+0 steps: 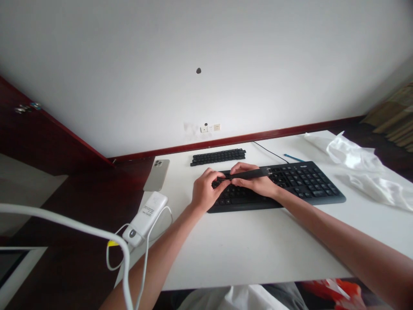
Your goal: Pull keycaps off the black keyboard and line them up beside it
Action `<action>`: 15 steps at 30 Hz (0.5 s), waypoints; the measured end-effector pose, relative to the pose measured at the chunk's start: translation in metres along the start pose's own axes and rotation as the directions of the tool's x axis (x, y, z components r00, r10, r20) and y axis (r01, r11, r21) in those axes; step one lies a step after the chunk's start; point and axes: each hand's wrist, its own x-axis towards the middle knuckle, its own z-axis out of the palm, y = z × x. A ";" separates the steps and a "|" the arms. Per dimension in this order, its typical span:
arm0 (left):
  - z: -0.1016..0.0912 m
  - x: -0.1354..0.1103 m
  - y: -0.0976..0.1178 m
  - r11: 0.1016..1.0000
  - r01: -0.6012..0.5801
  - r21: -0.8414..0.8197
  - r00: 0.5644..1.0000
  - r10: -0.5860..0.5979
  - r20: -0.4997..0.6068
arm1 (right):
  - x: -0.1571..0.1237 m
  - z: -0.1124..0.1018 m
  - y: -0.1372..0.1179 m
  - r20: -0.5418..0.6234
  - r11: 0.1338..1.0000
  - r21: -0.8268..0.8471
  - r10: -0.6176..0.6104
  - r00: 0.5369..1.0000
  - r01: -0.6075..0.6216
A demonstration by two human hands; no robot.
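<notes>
A black keyboard (pixel 300 181) lies across the white table (pixel 245 249). Both hands hover over its left half. My left hand (pixel 204 191) is closed, its fingertips pinching the left end of a long thin black strip (pixel 250 174). My right hand (pixel 254 181) is curled around the same strip near its middle, holding it level just above the key rows. The strip's right end reaches over the keyboard's upper edge. Part of the keys under my hands is hidden.
A row of loose black keycaps (pixel 218 156) lies behind the keyboard. A phone (pixel 156 174) and a white power bank (pixel 146 217) with cable sit at the table's left edge. A blue pen (pixel 293 158) and crumpled white plastic (pixel 358 165) lie at right.
</notes>
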 end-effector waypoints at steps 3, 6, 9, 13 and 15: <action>0.000 0.001 -0.004 1.000 0.010 -0.007 1.000 -0.010 0.027 | -0.001 0.002 0.000 0.007 0.997 0.081 0.016 1.000 -0.016; 0.001 0.000 -0.005 1.000 0.013 0.002 1.000 -0.013 0.003 | 0.001 0.002 0.003 -0.018 0.993 0.112 0.025 1.000 -0.023; 0.003 -0.001 -0.003 1.000 0.019 0.023 1.000 -0.019 -0.013 | 0.002 0.002 0.003 -0.032 0.994 0.094 0.050 0.998 -0.047; 0.005 -0.003 -0.003 0.997 0.070 0.032 0.997 -0.069 -0.025 | 0.002 0.002 0.002 -0.023 0.995 0.083 0.061 0.998 -0.058; 0.006 -0.003 -0.003 0.996 0.090 0.026 0.996 -0.089 -0.032 | 0.002 0.002 0.001 -0.019 0.995 0.083 0.061 0.998 -0.059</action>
